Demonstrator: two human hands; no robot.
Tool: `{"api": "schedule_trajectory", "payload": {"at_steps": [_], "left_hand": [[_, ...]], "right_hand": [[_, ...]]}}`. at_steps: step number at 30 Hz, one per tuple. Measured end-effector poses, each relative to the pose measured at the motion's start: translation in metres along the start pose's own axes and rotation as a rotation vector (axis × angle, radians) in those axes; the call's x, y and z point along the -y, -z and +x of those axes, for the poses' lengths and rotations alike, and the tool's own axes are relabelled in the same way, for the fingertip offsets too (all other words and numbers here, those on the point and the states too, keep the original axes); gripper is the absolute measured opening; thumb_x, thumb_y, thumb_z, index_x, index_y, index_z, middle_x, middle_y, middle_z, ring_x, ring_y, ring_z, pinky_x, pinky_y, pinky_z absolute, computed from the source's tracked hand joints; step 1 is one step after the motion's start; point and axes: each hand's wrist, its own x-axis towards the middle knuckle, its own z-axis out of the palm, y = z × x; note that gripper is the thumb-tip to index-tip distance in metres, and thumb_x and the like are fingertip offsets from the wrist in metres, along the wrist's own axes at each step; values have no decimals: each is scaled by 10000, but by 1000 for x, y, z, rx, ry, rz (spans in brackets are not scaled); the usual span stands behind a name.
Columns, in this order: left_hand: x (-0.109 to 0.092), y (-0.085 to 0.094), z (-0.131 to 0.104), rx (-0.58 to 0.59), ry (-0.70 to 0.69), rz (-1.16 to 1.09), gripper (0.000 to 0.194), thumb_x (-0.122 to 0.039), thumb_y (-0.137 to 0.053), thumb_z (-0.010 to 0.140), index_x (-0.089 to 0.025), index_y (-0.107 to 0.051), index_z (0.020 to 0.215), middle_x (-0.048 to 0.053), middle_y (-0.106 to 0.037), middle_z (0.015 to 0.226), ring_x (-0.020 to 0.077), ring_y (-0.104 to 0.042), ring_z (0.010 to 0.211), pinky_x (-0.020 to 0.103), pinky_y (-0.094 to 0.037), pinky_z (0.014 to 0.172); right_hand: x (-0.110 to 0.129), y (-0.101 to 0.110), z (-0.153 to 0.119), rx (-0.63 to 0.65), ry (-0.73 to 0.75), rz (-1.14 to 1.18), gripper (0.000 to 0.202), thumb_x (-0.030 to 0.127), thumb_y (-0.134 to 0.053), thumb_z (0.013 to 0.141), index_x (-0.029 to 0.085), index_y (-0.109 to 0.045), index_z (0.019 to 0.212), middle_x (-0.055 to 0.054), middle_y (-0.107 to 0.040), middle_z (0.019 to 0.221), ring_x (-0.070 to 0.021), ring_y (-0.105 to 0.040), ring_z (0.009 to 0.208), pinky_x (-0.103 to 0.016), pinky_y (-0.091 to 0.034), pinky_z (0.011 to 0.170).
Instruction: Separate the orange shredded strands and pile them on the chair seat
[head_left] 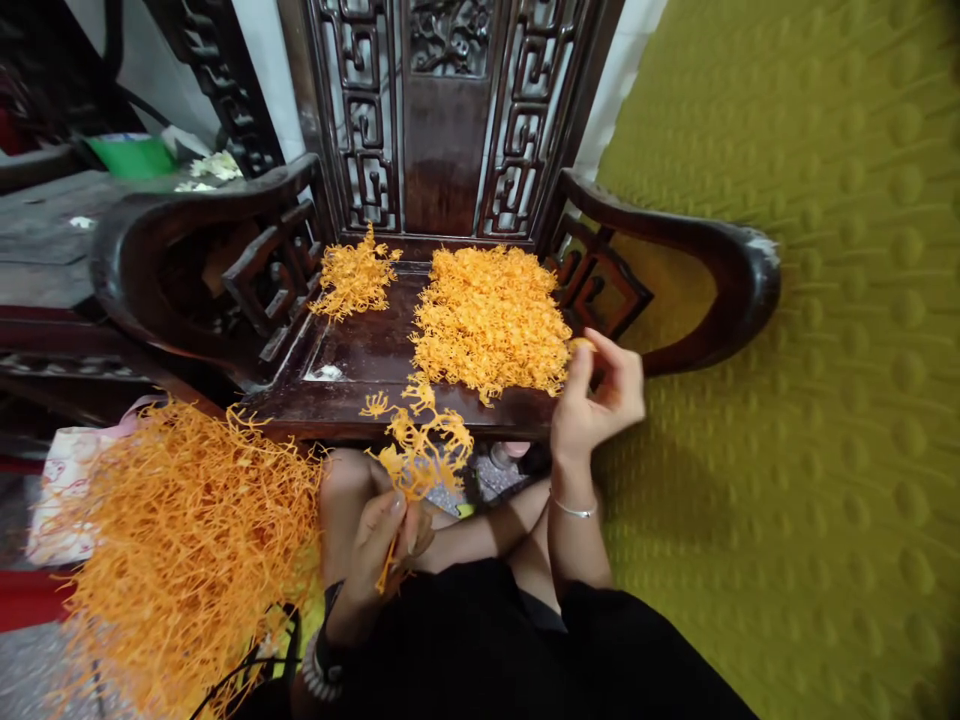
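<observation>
My left hand (388,535) is closed round the stem of an orange branching sprig (427,448), which looks like moulded plastic. The sprig's forked tips fan upward in front of the chair seat's edge. At the right side of a large pile of small orange pieces (487,320), my right hand (596,395) is closed in a pinch. A bit of orange piece (582,344) shows at its fingertips, mostly hidden by them. The large pile lies on the dark wooden chair seat (367,355). Farther left on the seat is a smaller orange cluster (356,275).
A big tangled heap of thin orange stems (202,550) stands at lower left, beside a white patterned bag (64,490). Curved armrests (742,270) flank the seat. A green bowl (133,155) sits on a table at left. Yellow padded material (787,450) covers the right side.
</observation>
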Motion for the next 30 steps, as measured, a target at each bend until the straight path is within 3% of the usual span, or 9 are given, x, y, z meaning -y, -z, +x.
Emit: {"api": "schedule_trajectory", "payload": {"at_steps": [3,5,7,9,11,14,17,23,30], "left_hand": [[1,4,-1,-13,-10,7,517,-509,-604,884,-198,-433,508,-67,-251,365,76,-182,360,261,-150,376],[2,5,-1,-29,-9,23,520,-517,-593,887,-204,-429,506,-65,-259,363,81,-187,359,267,-163,375],[4,6,-1,-33,-1,37,521,-534,-583,886,-204,-446,506,-63,-263,359,83,-178,360,267,-168,376],[5,6,-3,-26,9,31,526,-548,-573,886,-202,-467,503,-66,-249,348,82,-140,360,265,-164,377],[5,8,-5,17,38,24,515,-536,-566,895,-200,-498,510,-66,-238,337,86,-119,362,265,-169,382],[4,8,-7,66,64,21,492,-512,-564,905,-201,-529,525,-64,-237,330,94,-133,362,267,-181,387],[3,5,-5,6,57,9,511,-518,-570,899,-197,-500,508,-66,-235,347,89,-135,372,264,-177,397],[7,-6,4,32,45,-5,552,-523,-568,897,-178,-432,488,-66,-240,366,77,-168,379,244,-179,407],[13,-1,2,10,136,137,566,-611,-537,870,-187,-461,504,-60,-268,374,86,-218,370,254,-151,411]], "right_hand": [[12,6,0,-452,174,62,174,271,-550,909,290,-665,1039,-45,-544,892,-210,-548,759,-376,-453,663],[3,2,-4,-581,300,24,193,289,-502,908,306,-643,1038,-44,-503,867,-221,-522,752,-383,-436,658],[-16,-7,-11,-294,258,-168,252,299,-431,913,284,-636,1060,-67,-537,909,-256,-533,855,-437,-440,757],[-38,-15,-20,194,34,-403,343,287,-376,902,235,-646,1106,-123,-585,1057,-310,-517,1011,-535,-398,875],[-55,-18,-29,465,-150,-512,414,268,-353,875,203,-649,1157,-162,-559,1227,-342,-476,1123,-586,-343,936],[-58,-9,-39,410,-210,-378,428,239,-342,866,194,-649,1161,-147,-570,1252,-301,-495,1158,-533,-339,983],[-38,7,-45,366,-275,-99,335,295,-380,915,188,-676,1029,-108,-653,1052,-246,-575,1030,-435,-413,938],[22,30,-59,870,-660,520,399,553,-497,921,211,-683,1008,-42,-670,810,-172,-596,743,-298,-481,709],[48,42,-62,932,-562,683,415,604,-651,806,231,-630,987,-21,-645,808,-151,-567,713,-273,-466,679]]}}
